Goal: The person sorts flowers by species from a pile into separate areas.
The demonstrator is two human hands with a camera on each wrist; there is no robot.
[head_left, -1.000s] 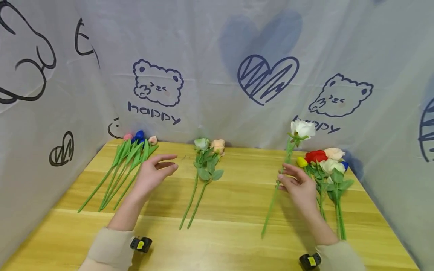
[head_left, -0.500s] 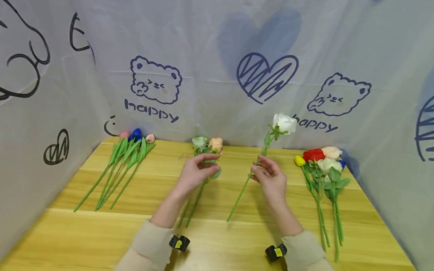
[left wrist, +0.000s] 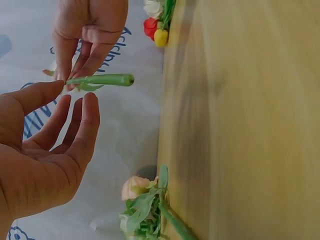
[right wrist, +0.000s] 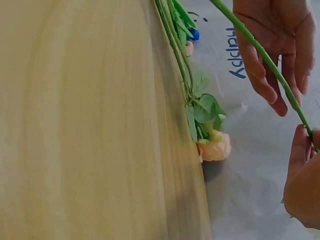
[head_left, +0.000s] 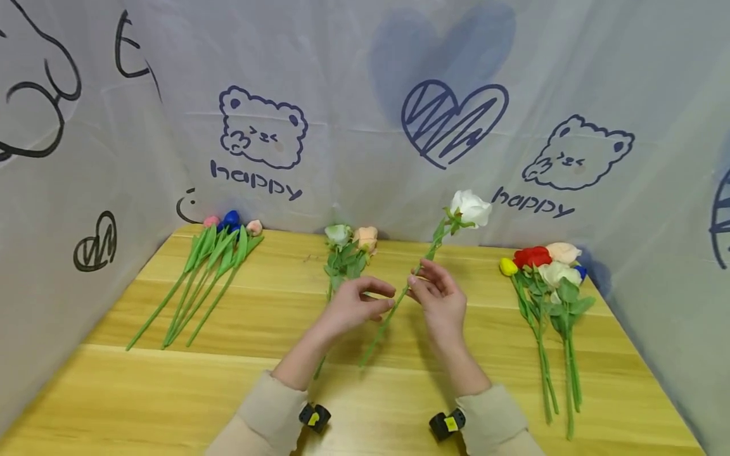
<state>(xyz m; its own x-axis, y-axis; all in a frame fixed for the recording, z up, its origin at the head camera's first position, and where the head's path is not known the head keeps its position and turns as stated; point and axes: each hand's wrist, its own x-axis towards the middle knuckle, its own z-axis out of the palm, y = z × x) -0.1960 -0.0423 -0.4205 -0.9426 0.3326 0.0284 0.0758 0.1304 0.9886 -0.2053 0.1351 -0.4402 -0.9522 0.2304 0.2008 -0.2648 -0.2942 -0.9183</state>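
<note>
My right hand (head_left: 445, 310) pinches the green stem of an artificial white rose (head_left: 470, 209) between thumb and fingertips, holding it tilted above the table with the bloom up and to the right. My left hand (head_left: 353, 307) is beside the lower stem, its thumb and fingers apart. In the left wrist view the thumb of the left hand (left wrist: 50, 155) comes close to the stem (left wrist: 107, 79); whether they touch I cannot tell. Behind the left hand lie a pale green rose (head_left: 339, 235) and a peach rose (head_left: 365, 238), their stems partly hidden.
Several tulips (head_left: 219, 259), pink and blue, lie at the left of the wooden table (head_left: 171, 405). At the right is a group with a red flower (head_left: 533, 256), a yellow tulip (head_left: 507, 266) and white roses (head_left: 557, 275). A printed cloth (head_left: 353, 126) hangs behind.
My right hand has carried the white rose leftward to the middle, tilting it more. My left hand has moved right, from near the tulips to beside the rose's stem.
</note>
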